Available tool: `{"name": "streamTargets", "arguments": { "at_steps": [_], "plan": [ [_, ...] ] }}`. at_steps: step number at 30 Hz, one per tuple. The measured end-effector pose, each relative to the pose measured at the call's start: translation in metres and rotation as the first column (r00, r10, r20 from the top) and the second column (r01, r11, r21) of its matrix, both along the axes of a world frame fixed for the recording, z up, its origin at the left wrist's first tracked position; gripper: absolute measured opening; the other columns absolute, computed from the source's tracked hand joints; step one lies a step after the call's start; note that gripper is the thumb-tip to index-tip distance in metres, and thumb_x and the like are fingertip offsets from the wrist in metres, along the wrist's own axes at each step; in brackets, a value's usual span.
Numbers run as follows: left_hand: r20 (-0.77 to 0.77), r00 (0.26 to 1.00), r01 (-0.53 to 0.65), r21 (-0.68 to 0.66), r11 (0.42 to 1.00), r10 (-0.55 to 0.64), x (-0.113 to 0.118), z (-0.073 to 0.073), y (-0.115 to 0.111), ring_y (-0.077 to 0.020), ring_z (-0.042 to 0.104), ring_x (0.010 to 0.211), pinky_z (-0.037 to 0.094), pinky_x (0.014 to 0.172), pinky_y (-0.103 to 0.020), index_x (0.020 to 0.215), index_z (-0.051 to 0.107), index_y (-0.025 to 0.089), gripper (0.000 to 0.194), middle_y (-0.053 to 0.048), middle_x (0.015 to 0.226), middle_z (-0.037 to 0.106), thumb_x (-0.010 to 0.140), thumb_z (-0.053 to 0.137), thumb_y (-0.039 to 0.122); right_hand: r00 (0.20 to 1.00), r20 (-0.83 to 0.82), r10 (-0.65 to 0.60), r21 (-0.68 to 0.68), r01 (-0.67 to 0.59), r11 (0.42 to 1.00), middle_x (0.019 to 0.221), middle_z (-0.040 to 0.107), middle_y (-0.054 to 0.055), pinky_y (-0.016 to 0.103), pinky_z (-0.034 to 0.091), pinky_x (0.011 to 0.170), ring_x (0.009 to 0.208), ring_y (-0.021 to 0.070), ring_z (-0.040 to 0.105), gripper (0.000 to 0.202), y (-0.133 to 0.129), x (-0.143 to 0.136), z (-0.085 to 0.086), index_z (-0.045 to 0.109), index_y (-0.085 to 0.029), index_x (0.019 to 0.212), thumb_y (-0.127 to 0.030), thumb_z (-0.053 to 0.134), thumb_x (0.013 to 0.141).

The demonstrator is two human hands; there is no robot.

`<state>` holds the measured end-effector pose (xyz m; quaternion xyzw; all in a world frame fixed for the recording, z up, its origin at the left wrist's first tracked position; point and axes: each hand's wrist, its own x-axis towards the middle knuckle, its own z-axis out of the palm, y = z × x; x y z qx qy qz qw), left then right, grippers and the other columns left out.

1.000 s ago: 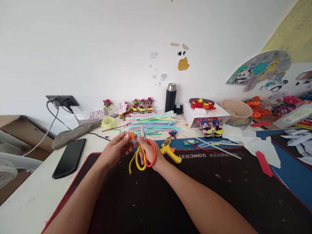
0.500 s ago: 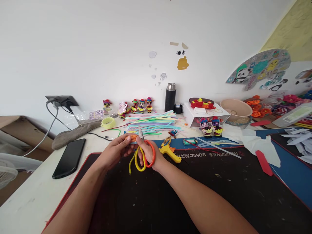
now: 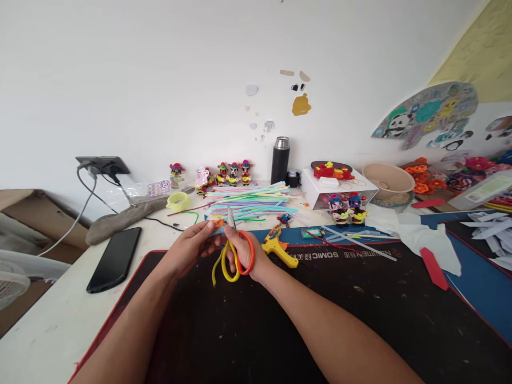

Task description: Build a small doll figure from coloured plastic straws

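My left hand [image 3: 196, 242] pinches a small orange fuzzy piece [image 3: 218, 224] that has a pale bluish strip beside it. Close to it on the right, my right hand [image 3: 245, 250] holds scissors [image 3: 251, 260] with red and yellow handles, their blades pointing up and away from me. A yellow pipe cleaner [image 3: 215, 272] hangs below my hands, near the scissor handles; its upper end is hidden by my fingers. Just right of my right hand lies a yellow glue gun [image 3: 280, 252] on the dark mat [image 3: 280, 330].
Behind my hands lies a pile of pastel pipe cleaners [image 3: 252, 200]. A black flask [image 3: 280, 162], small figures [image 3: 234, 173] and a white box [image 3: 340, 186] stand near the wall. At left lies a phone [image 3: 114, 260]; red scraps [image 3: 434, 268] and white tissue are at right.
My left fingers have shifted slightly on the orange piece, which now sits a little higher and apart from my right thumb. The scissors have hardly moved.
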<state>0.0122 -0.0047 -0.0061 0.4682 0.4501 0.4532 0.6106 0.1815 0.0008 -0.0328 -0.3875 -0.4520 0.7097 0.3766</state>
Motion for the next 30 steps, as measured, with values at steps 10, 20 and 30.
{"name": "streamTargets", "arguments": {
  "at_steps": [10,20,30],
  "plan": [
    [-0.057,0.998,0.043,0.034,0.999,-0.041,0.0,0.001,0.0,-0.0102,0.046,0.057,0.036,0.052,-0.021,0.082,0.071,0.017,0.046,-0.001,0.07,0.062,0.086,0.077,0.063,1.0,-0.026,0.001,0.002,-0.001,1.0,0.044,0.052,-0.006,0.022,0.031,0.033,0.029,0.0116,0.048,0.072,0.0,0.0,-0.002,0.063,-0.019,0.077,-0.09,0.06,0.078],
    [0.012,0.999,-0.044,0.001,0.999,0.044,0.003,0.001,0.0,-0.0121,0.053,0.058,0.037,0.051,-0.021,0.088,0.076,0.016,0.044,-0.002,0.07,0.066,0.078,0.087,0.058,1.0,0.0,-0.009,-0.005,0.009,1.0,0.045,0.052,-0.006,0.023,0.034,0.035,0.031,0.0119,0.049,0.072,-0.001,-0.002,-0.003,0.065,-0.019,0.084,-0.089,0.055,0.084],
    [0.312,0.913,-0.25,-0.084,0.965,0.264,-0.001,0.002,0.01,-0.0134,0.063,0.065,0.052,0.056,-0.023,0.09,0.077,0.012,0.031,-0.004,0.082,0.072,0.072,0.094,0.03,0.999,-0.038,-0.013,-0.041,0.011,0.999,0.044,0.052,-0.007,0.023,0.035,0.034,0.029,0.0119,0.048,0.075,0.001,-0.003,-0.002,0.064,-0.017,0.088,-0.091,0.056,0.081]
  ]
}}
